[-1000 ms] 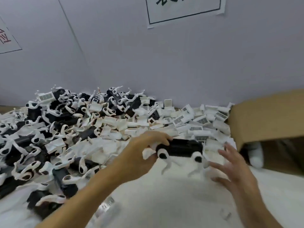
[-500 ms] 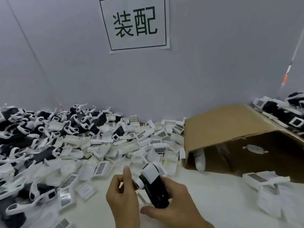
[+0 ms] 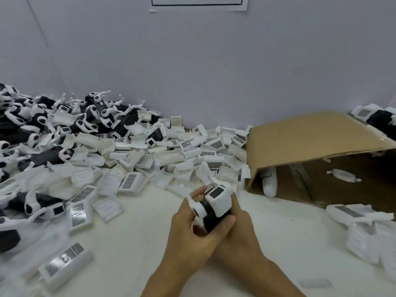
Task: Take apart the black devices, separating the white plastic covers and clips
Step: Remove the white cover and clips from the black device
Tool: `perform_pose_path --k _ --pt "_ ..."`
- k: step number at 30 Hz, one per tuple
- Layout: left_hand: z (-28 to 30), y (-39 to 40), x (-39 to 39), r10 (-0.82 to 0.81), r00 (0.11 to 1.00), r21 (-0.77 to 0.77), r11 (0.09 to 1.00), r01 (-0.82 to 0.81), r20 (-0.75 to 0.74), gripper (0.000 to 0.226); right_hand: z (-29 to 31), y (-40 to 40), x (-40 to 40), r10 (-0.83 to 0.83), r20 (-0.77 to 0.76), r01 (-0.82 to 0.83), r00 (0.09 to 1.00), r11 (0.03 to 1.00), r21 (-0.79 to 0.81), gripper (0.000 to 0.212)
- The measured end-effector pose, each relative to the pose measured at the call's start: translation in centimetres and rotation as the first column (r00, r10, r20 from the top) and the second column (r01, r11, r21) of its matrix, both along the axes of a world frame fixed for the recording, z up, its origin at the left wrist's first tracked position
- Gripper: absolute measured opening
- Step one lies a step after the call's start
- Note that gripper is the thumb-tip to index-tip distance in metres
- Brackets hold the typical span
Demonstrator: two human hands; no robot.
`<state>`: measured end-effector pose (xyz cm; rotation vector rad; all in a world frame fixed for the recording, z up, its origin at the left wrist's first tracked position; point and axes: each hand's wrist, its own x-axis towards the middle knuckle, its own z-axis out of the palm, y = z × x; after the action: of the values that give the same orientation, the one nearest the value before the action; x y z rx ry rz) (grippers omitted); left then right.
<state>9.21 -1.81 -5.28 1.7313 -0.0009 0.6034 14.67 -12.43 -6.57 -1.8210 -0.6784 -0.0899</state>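
I hold one black device [image 3: 211, 217] upright over the white table, low in the middle of the view. A white plastic cover [image 3: 219, 200] sits on its top end and a white clip [image 3: 198, 209] sticks out on its left side. My left hand [image 3: 188, 234] wraps the device from the left, its thumb across the black body and its fingers by the clip. My right hand [image 3: 240, 230] cups it from the right and behind. A big pile of black devices [image 3: 42, 136] with white clips fills the left.
Loose white covers [image 3: 188, 155] with barcode labels spread across the middle back. A cardboard box [image 3: 317, 146] lies on its side at the right with white clips inside. More white parts [image 3: 364, 228] sit at the right edge. A grey wall stands behind.
The device went from my left hand at the pile into both hands near me. It is now held higher and more upright, and my left hand has closed round its left side.
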Motion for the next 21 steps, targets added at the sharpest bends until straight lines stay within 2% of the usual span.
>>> perform_pose_path --k 2,4,6,7,9,11,14,16,18,21 --pt "0.0 -0.3 0.1 0.013 1.0 -0.015 1.0 -0.013 -0.014 0.052 0.1 0.3 -0.1 0.038 -0.031 -0.036 0.999 0.997 0.075 0.059" --pt "0.3 -0.4 0.3 0.047 0.999 -0.035 0.998 -0.046 0.022 0.054 0.1 0.1 0.0 0.086 -0.043 -0.079 0.995 0.985 0.153 0.077" --pt "0.4 0.2 0.6 0.109 0.99 -0.039 0.994 -0.106 0.088 0.052 0.1 -0.3 0.2 0.094 -0.016 -0.091 0.995 0.983 0.157 0.097" --pt "0.4 0.7 0.7 0.147 0.983 -0.021 0.989 -0.146 0.112 0.051 0.1 -0.4 0.2 0.106 -0.006 -0.104 0.994 0.983 0.153 0.099" --pt "0.2 1.7 0.9 0.236 0.961 0.039 0.969 -0.244 0.147 0.049 0.3 -0.5 -0.1 0.131 0.016 -0.132 0.991 0.977 0.166 0.092" --pt "-0.1 2.3 1.1 0.313 0.925 0.208 0.911 -0.357 0.215 0.047 0.6 -0.4 -0.6 0.101 0.024 -0.103 0.995 0.983 0.155 0.09" --pt "-0.6 1.9 1.4 0.264 0.922 0.401 0.841 -0.363 0.283 0.043 1.2 0.0 -1.1 -0.073 0.022 0.068 0.997 0.986 0.155 0.079" --pt "-0.9 1.7 1.6 0.254 0.918 0.441 0.817 -0.372 0.304 0.043 1.4 -0.1 -1.0 -0.152 0.032 0.144 0.988 0.974 0.173 0.068" --pt "-1.1 1.4 1.8 0.294 0.909 0.487 0.772 -0.408 0.297 0.052 1.4 -0.2 -0.8 -0.162 0.002 0.159 0.987 0.969 0.187 0.066" --pt "-1.0 0.9 1.9 0.375 0.893 0.495 0.743 -0.45 0.249 0.059 1.6 0.1 -0.6 -0.115 -0.136 0.146 0.984 0.958 0.245 0.071"
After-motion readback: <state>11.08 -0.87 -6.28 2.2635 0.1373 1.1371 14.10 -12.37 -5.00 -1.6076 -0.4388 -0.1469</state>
